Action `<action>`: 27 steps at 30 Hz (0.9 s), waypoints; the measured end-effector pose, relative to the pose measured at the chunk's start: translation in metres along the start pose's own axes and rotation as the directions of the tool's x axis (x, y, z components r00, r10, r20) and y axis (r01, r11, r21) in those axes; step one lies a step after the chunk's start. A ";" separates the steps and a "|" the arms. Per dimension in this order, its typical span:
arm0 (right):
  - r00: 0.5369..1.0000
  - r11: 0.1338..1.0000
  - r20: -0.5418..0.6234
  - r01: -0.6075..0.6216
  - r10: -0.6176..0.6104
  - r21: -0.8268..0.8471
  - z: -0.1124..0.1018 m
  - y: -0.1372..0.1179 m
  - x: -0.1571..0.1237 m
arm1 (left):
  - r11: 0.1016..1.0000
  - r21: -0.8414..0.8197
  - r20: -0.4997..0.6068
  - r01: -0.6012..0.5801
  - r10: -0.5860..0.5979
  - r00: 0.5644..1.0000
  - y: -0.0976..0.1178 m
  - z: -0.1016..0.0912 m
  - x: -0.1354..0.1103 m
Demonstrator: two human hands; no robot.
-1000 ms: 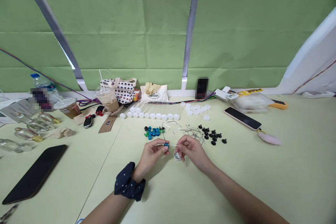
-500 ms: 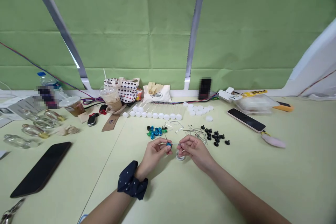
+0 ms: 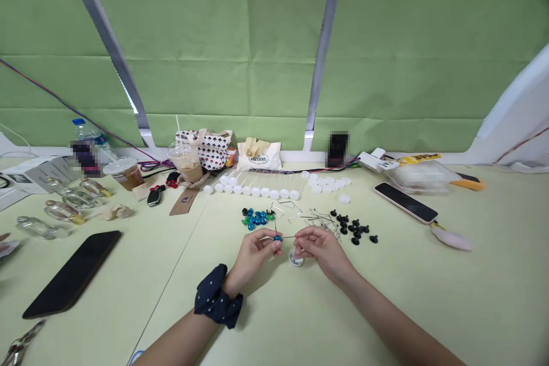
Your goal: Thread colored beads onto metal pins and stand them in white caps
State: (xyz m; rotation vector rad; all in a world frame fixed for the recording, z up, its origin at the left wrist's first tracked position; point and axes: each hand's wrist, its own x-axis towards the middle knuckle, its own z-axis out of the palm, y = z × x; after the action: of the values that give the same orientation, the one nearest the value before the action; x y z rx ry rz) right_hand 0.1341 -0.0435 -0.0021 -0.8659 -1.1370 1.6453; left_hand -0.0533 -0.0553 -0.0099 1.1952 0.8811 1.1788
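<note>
- Left hand (image 3: pixel 254 251): thumb and fingers pinch a small, glossy blue round part (image 3: pixel 278 238) above the table.
- Right hand (image 3: pixel 321 247): thumb and fingertips close on the outer end of a thin, straight metal rod (image 3: pixel 289 237), which extends to the blue part.
- Shallow, round white cap (image 3: pixel 295 265): sits below the right fingertips.
- Surface: smooth, pale yellow-green table (image 3: pixel 274 326).
- Room: creased green fabric panels (image 3: pixel 193 40) behind.

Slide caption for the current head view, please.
The left hand pinches a small blue part while the right hand holds a thin rod near a white dish.
</note>
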 end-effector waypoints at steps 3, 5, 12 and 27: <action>0.999 0.999 0.005 0.032 -0.031 -0.028 0.000 -0.001 -0.001 | 1.000 0.010 -0.003 0.009 -0.009 1.000 0.001 -0.002 0.001; 0.997 0.996 0.011 0.071 -0.071 -0.052 0.000 0.000 -0.002 | 1.000 0.022 -0.001 0.012 -0.012 1.000 0.001 -0.003 0.001; 0.982 0.964 0.073 0.187 -0.176 -0.188 0.000 -0.002 -0.004 | 0.999 0.031 0.048 0.018 -0.019 0.999 0.002 -0.002 -0.001; 0.779 0.325 0.391 0.580 -0.491 -0.747 -0.010 -0.005 -0.004 | 0.999 0.034 0.099 0.023 -0.026 0.995 0.006 0.000 -0.002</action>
State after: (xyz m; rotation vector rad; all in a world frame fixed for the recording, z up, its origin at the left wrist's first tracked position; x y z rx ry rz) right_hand 0.1456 -0.0433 -0.0004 -0.8178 -2.1024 0.4702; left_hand -0.0553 -0.0576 -0.0044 1.2555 0.8404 1.0794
